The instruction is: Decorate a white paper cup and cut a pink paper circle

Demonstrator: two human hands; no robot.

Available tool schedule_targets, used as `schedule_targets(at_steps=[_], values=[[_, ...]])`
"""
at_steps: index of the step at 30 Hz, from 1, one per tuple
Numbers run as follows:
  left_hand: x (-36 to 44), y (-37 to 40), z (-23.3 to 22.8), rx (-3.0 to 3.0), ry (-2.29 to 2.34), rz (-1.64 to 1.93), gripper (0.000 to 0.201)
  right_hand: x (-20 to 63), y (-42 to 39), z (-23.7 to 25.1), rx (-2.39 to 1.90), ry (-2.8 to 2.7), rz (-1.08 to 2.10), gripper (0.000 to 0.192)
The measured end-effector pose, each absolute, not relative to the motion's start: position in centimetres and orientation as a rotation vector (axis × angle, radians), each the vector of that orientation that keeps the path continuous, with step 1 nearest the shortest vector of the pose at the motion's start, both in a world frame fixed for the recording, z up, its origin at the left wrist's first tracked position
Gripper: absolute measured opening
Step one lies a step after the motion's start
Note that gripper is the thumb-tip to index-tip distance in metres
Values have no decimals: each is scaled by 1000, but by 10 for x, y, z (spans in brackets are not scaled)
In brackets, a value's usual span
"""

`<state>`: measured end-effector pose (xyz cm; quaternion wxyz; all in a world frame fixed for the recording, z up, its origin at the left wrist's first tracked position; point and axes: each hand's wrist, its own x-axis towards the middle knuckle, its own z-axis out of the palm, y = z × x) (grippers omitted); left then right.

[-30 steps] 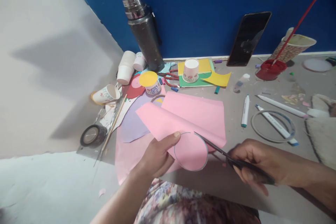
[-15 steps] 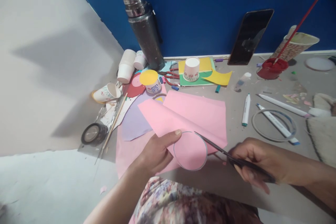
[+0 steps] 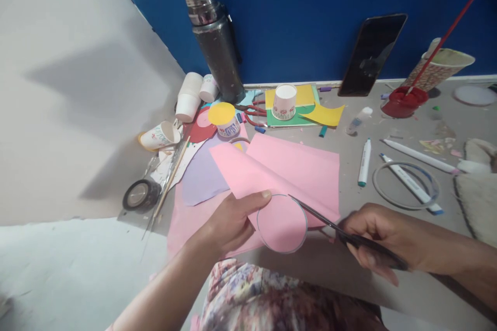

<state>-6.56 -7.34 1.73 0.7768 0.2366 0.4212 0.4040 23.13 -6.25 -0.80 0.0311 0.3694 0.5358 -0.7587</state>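
Two hands, left hand [image 3: 229,225] gripping pink paper [image 3: 279,176], right hand [image 3: 375,238] gripping scissors [image 3: 330,225]

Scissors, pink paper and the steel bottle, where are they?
scissors [image 3: 310,212], head view, on the blades.
pink paper [image 3: 281,222], head view, inside the drawn circle.
steel bottle [image 3: 217,49], head view, on its body.

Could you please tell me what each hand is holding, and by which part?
The left hand pinches the pink paper sheet beside its pencilled circle. The right hand grips the dark metal scissors by their handles.
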Motion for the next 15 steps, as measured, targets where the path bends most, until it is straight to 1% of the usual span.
schedule_targets(at_steps=[4, 9, 15], values=[[-67, -72, 18, 482, 920, 864, 19, 229, -61, -3, 1133, 1679, -2324, 70], [-68, -71, 16, 468, 919, 873, 24, 227, -61, 2, 1161, 1690, -2262, 66], [-68, -72, 17, 467, 903, 877, 18, 229, -61, -3, 1125, 1740, -2267, 67]])
